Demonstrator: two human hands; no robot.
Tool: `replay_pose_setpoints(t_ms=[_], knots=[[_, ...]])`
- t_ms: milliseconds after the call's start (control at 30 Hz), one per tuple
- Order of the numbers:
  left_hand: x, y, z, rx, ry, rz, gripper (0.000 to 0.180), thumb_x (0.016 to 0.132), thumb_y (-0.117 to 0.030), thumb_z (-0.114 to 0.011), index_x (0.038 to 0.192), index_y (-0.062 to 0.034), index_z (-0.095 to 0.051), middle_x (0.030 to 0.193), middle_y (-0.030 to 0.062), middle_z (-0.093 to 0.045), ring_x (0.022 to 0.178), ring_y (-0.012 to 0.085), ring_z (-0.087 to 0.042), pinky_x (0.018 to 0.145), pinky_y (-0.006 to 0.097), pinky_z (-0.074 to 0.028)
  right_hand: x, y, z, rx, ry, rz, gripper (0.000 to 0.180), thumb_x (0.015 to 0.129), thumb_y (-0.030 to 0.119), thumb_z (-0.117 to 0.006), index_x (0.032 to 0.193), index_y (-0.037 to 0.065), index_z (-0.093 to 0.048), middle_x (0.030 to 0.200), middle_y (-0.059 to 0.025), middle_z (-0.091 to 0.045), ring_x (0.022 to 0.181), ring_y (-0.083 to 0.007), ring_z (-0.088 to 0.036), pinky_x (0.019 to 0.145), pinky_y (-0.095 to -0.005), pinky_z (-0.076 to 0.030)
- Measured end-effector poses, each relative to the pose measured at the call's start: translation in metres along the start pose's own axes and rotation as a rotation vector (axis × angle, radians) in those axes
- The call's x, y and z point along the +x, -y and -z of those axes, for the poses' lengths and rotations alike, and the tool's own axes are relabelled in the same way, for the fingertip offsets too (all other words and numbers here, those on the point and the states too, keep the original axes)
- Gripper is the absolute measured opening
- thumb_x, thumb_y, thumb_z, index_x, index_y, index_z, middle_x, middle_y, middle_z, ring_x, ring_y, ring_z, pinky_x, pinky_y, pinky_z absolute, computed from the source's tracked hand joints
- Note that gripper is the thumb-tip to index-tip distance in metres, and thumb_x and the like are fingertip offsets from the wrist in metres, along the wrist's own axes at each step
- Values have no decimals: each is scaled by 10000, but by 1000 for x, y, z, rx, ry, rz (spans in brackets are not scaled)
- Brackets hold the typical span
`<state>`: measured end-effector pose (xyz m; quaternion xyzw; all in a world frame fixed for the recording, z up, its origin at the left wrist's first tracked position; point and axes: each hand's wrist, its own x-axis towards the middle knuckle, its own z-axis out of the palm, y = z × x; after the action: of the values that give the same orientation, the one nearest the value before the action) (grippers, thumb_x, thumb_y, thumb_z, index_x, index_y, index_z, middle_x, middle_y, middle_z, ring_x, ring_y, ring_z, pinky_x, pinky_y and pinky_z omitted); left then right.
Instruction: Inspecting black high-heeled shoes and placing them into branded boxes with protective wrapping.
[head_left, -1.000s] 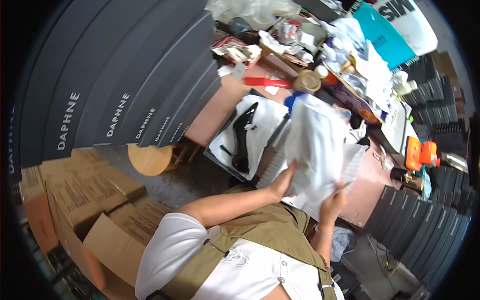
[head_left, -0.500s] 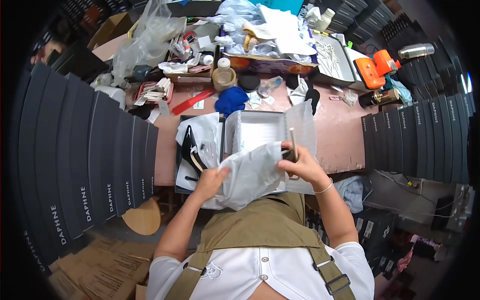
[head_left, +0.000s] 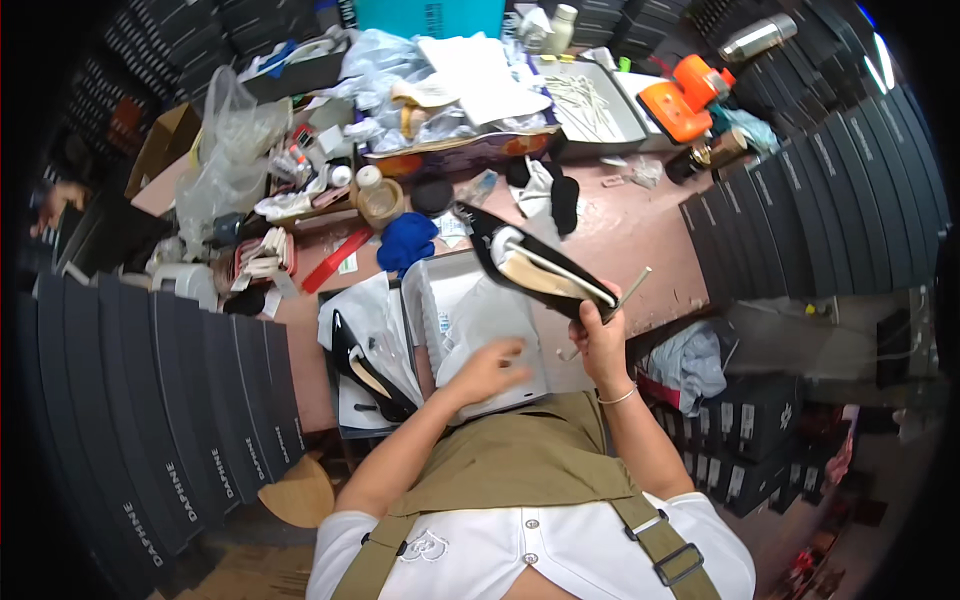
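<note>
My right hand [head_left: 602,352] grips a black pointed pump [head_left: 535,272] by its heel end. The toe points up and left, and the pale insole faces up. A thin whitish stick [head_left: 636,286] crosses behind the heel at the same hand. My left hand [head_left: 488,374], slightly blurred, has its fingers apart and holds nothing. Beneath it, white tissue paper [head_left: 490,325] lies over the open white-lined box part [head_left: 425,290]. To the left, a second black pump [head_left: 345,350] rests on white paper in the other dark box part [head_left: 330,425].
Stacks of dark shoeboxes [head_left: 150,390] flank me, with more boxes [head_left: 800,190] at right. Along the table's back stand a carton of crumpled paper [head_left: 460,145], a tray of white sticks [head_left: 590,125] and an orange tape dispenser [head_left: 680,105]. A blue cloth [head_left: 407,240] and red comb-like tool [head_left: 335,262] lie nearer.
The pump has come out of the white tissue and now shows in my right hand, raised above the box. My left hand has released the tissue, which has dropped. The view has shifted.
</note>
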<state>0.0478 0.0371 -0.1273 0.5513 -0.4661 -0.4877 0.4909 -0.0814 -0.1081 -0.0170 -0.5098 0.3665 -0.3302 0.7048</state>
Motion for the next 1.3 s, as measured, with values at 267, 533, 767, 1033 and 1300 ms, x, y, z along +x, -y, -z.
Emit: replay_pose_setpoints(t_ms=[267,533,767,1033,1300], knots=[[3,-74,29,-1137,-768,95,633,852,-595,-552,1138,-31,-560,1087,146,-613,994,261,-594,908,404,-475,-27,12,-2,-642,575,73,368,822,255,-655,1116,40,-594,982,-92,-583,768,-190,-565,681,-314,-465],[14,-65,25,-643,-709,17,473,871,-279,-683,1230,-25,-509,1082,39,-583,947,128,-553,824,241,-442,-4,10,-12,-939,780,-23,218,878,210,-562,873,-6,-589,859,-224,-576,817,-403,-571,747,-431,-450],[22,-61,49,-1422,-586,239,771,870,-643,-426,1248,25,-486,1153,221,-591,1054,402,-574,947,506,-447,178,107,2,-1308,323,703,96,830,90,-540,864,1,-549,879,-202,-577,877,-378,-569,745,-459,-460],[13,-49,32,-1509,-595,295,720,910,-602,-399,1286,9,-457,1241,259,-534,1116,379,-547,981,491,-426,127,48,-84,-1145,840,528,268,781,168,-701,1006,65,-599,952,-119,-616,794,-270,-640,675,-356,-503],[-19,-73,-14,-1427,-793,302,569,970,-478,-402,1347,-52,-403,1376,109,-447,1289,254,-401,1074,427,-318,53,-53,-86,-1232,939,911,153,696,183,-644,756,63,-572,716,-92,-562,625,-240,-623,556,-350,-490]])
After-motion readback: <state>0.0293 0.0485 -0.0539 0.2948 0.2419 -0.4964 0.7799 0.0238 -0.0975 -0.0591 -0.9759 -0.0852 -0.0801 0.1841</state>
